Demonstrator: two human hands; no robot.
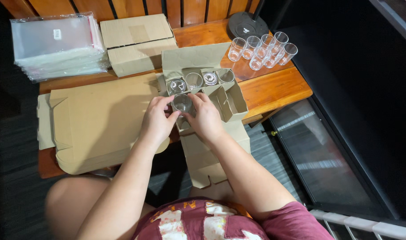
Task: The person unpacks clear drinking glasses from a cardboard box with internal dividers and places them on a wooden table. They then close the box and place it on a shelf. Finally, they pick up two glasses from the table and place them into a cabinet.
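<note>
While both hands meet at the middle of the view, they share one small clear glass [182, 102], held upright just above the front of an open cardboard box [232, 101]. The left hand [157, 121] comes in from seven o'clock, its fingers curled around the glass's left side; the right hand [206, 117] comes in from five o'clock with thumb and fingers pressed to the right side, so each hand is clamped on the same glass. Whether the glass's base already rests on the cardboard below is hard to tell, since the fingers cover it.

Just beyond the held glass, at twelve o'clock from it, a row of four glasses [201, 80] sits in the box's divided compartments, each upright in its own cell. The box's lid flap stands open behind them.

At two o'clock from the hands, a cluster of loose glasses [260, 51] stands on the wooden table [274, 86], near its far right corner, well apart from the box. At nine o'clock lies a large flat unfolded carton [101, 120]. At eleven o'clock are two closed cardboard boxes [138, 42], and further left a stack of clear plastic bags [56, 44].
</note>
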